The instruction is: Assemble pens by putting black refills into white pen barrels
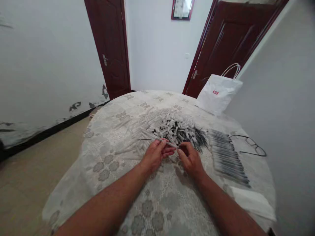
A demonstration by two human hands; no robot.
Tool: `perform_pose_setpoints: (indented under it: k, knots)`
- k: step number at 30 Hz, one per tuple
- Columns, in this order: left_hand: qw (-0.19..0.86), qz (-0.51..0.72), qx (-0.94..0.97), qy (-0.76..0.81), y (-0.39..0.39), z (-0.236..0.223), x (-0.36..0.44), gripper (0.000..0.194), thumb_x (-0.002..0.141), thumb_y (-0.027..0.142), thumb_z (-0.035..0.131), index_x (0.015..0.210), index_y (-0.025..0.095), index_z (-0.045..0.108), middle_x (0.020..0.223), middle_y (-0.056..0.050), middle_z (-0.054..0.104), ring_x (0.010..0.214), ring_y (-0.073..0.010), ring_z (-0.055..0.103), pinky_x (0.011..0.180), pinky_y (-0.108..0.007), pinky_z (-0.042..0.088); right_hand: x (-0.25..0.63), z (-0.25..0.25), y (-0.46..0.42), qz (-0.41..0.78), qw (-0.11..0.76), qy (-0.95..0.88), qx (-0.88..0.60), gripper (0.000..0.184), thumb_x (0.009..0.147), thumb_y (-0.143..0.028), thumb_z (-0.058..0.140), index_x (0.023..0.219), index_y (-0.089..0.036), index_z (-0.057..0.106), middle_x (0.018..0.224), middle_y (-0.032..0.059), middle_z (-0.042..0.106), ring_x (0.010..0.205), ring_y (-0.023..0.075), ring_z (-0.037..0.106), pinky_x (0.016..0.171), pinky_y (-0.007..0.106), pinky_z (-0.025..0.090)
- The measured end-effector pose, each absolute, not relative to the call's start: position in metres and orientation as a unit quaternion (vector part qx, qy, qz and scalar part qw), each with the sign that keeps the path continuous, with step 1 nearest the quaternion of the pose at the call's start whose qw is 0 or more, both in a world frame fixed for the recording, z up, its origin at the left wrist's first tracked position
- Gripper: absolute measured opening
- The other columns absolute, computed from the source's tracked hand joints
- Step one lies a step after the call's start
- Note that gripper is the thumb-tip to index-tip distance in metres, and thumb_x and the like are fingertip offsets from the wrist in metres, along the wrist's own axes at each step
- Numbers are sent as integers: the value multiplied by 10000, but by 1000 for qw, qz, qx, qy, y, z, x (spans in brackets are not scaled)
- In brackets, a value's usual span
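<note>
My left hand [157, 152] is closed around a clear, slim pen barrel [165, 141], which slants down to the right. At its right end, the thumb and fingers of my right hand [189, 156] pinch together. What sits between those fingertips is too small to make out. Just beyond both hands lies a heap of clear tubes [150, 123], mixed with short whitish pieces [182, 119] and thin dark pieces [200, 137]. To the right of my right hand, several dark-and-clear pens [228, 157] lie side by side in a neat row.
A patterned cloth covers the round table [108, 183]. Folded eyeglasses [253, 146] lie right of the pen row, with a white folded sheet [253, 201] nearer me. A white paper bag [219, 93] stands at the back right, by the wall.
</note>
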State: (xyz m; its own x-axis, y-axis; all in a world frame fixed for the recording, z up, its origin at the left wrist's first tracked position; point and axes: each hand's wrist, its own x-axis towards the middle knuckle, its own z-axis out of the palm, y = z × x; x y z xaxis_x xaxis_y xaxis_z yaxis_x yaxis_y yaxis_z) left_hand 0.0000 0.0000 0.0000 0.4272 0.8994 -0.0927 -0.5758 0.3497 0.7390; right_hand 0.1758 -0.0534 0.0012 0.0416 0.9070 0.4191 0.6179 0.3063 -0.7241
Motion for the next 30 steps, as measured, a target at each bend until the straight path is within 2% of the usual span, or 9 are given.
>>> perform_pose_setpoints:
  k: [4, 9, 11, 14, 16, 21, 27, 30]
  knots:
    - [779, 473, 325, 254, 0, 0, 1, 215, 922, 328, 648, 1011, 153, 562, 958, -106, 742, 859, -231, 756, 802, -365, 597, 174, 1, -51, 139, 433, -682, -573, 177, 979, -352, 492, 997, -204, 588, 839, 20, 630, 744, 167, 590, 688, 273, 435]
    - [777, 471, 331, 254, -1, 2, 1, 226, 913, 335, 660, 1005, 149, 571, 933, -97, 740, 856, -231, 754, 793, -359, 598, 175, 1, -50, 151, 416, -685, -578, 340, 1028, -377, 380, 795, -214, 565, 745, 16, 597, 716, 168, 580, 664, 273, 421]
    - [776, 473, 331, 254, -2, 3, 1, 230, 906, 335, 671, 996, 148, 572, 946, -95, 739, 861, -230, 753, 791, -356, 598, 176, 1, -51, 162, 427, -678, -575, 337, 1030, -378, 370, 813, -215, 570, 747, 15, 602, 708, 167, 581, 659, 272, 426]
    - [776, 475, 326, 255, -1, 4, 1, 238, 899, 331, 681, 1000, 150, 564, 956, -99, 740, 865, -224, 751, 790, -348, 597, 177, 0, -52, 165, 450, -671, -565, 205, 996, -364, 449, 995, -210, 584, 836, 21, 640, 740, 172, 601, 688, 275, 450]
    - [777, 475, 323, 256, -1, 4, 0, 246, 892, 331, 689, 1002, 152, 560, 968, -103, 742, 866, -222, 750, 793, -349, 597, 176, 1, -53, 153, 455, -676, -559, 184, 962, -340, 510, 1068, -203, 573, 871, 25, 650, 761, 174, 611, 717, 280, 458]
    - [776, 474, 327, 258, -1, 4, 1, 261, 888, 343, 694, 1005, 154, 558, 973, -107, 744, 868, -223, 751, 791, -349, 596, 175, 3, -52, 123, 431, -689, -569, 159, 977, -316, 473, 985, -204, 586, 834, 29, 632, 767, 179, 599, 702, 280, 433]
    - [779, 470, 328, 255, -2, 4, 2, 281, 865, 354, 721, 995, 153, 573, 954, -97, 742, 863, -224, 752, 792, -348, 597, 175, 2, -50, 144, 414, -689, -577, 286, 1028, -343, 369, 839, -217, 544, 735, 8, 583, 694, 165, 561, 655, 273, 405]
    - [775, 471, 329, 262, -1, 3, 2, 267, 876, 347, 708, 998, 152, 574, 954, -99, 743, 855, -216, 750, 796, -350, 598, 176, 2, -51, 145, 424, -686, -573, 263, 1023, -347, 383, 873, -215, 555, 751, 6, 588, 696, 163, 565, 656, 271, 405]
